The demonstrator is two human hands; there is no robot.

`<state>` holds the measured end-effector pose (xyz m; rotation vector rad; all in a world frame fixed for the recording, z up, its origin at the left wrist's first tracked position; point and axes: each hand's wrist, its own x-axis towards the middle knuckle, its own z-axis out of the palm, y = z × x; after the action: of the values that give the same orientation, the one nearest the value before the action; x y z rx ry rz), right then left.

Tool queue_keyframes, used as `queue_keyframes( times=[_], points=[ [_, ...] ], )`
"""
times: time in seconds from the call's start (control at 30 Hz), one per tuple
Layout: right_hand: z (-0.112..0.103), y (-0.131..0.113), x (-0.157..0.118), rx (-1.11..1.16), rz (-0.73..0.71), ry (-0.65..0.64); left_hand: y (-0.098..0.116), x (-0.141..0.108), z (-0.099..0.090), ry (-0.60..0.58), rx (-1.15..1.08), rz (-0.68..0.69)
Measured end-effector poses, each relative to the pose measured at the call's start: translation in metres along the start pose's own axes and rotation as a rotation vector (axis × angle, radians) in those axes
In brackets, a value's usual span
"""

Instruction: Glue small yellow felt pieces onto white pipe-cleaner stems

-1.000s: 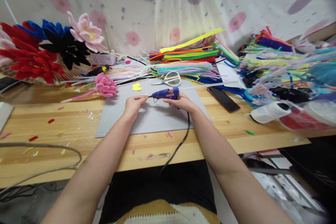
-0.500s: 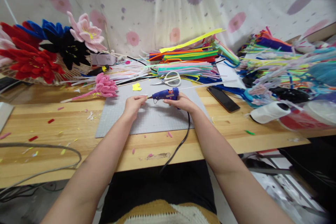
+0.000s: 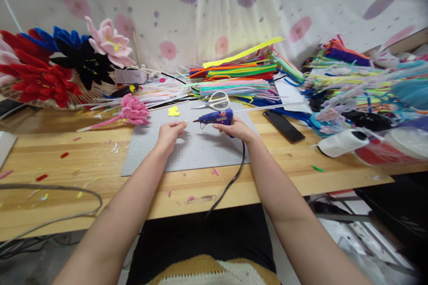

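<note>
My right hand (image 3: 238, 128) grips the glue gun (image 3: 216, 117) crosswise, nozzle (image 3: 196, 120) just short of my pinched left hand (image 3: 170, 134), contents unclear.

glue gun (image 3: 216, 117) looks smooth plast., tbl (image 3: 96, 160) semi-gloss wood.

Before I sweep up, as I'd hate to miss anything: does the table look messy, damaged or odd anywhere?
Yes. Coloured scraps lie strewn loosely on the left and front of the table. Near its front edge, a brownish patch breaks the pale surface; I can't tell whether it's damage or residue.
</note>
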<state>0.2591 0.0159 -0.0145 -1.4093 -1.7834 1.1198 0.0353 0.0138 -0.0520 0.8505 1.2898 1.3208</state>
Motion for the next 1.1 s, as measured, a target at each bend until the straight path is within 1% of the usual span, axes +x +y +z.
queue_keyframes(
  times=[0.17,0.27,0.33,0.43,0.53,0.67,0.73,0.8,0.87,0.97,1.03,1.1],
  points=[
    [-0.008,0.007,0.002,-0.023,0.013,0.07,0.001,-0.001,0.0,0.001,0.012,0.002],
    [-0.013,0.011,0.005,0.009,0.011,0.172,0.0,0.0,-0.001,0.007,0.026,0.002],
    [-0.018,0.015,0.006,0.012,0.038,0.252,0.0,0.0,0.0,0.013,0.029,0.006],
    [-0.026,0.022,0.007,-0.055,0.1,0.347,0.001,-0.001,0.001,0.023,0.035,0.01],
    [-0.029,0.031,0.01,-0.165,0.109,0.39,0.003,-0.003,0.003,0.042,0.041,0.012],
    [-0.027,0.039,0.015,-0.269,0.15,0.367,0.005,-0.006,0.005,0.053,0.005,0.036],
    [-0.029,0.038,0.016,-0.322,0.164,0.339,0.006,-0.008,0.006,0.046,-0.014,0.045],
    [-0.035,0.034,0.013,-0.421,0.15,0.292,0.006,-0.008,0.006,0.039,-0.031,0.047],
    [-0.043,0.027,0.007,-0.564,0.151,0.228,0.006,-0.008,0.007,0.029,-0.053,0.047],
    [-0.055,0.011,-0.006,-0.76,0.249,0.144,0.005,-0.008,0.007,0.026,-0.099,0.041],
    [-0.058,-0.002,-0.015,-0.803,0.299,0.084,0.006,-0.008,0.008,0.034,-0.128,0.025],
    [-0.055,-0.016,-0.021,-0.789,0.29,0.051,0.006,-0.008,0.008,0.041,-0.147,0.004]
  ],
)
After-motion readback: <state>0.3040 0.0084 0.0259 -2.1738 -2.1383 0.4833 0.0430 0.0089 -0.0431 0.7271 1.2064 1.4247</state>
